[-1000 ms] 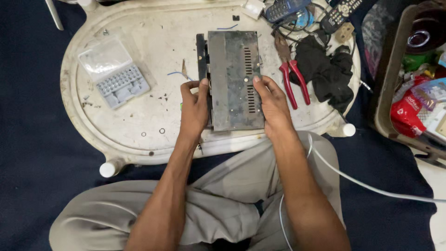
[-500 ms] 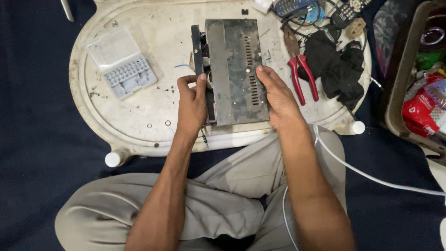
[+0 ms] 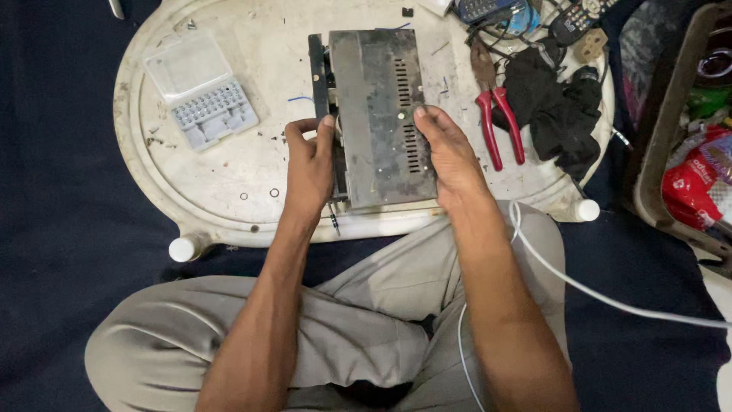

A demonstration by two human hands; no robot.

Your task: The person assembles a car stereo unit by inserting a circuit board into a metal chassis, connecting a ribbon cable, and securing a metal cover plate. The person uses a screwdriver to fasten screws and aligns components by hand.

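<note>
- Presently, left hand (image 3: pixel 309 164) and right hand (image 3: pixel 450 156) are gripping the metal case (image 3: pixel 377 114) by its sides on the bench (image 3: pixel 213 183).
- Judged step: steadying the case; lifting calls for an even hold.

Right hand (image 3: pixel 450 156) covers the metal case (image 3: pixel 377 114)'s lower right edge, left hand (image 3: pixel 311 164) hides part of its side panel, brown basket (image 3: pixel 656 152) and remotes (image 3: pixel 526 11) are cropped, bit case (image 3: pixel 213 114) contents too small to tell.
</note>
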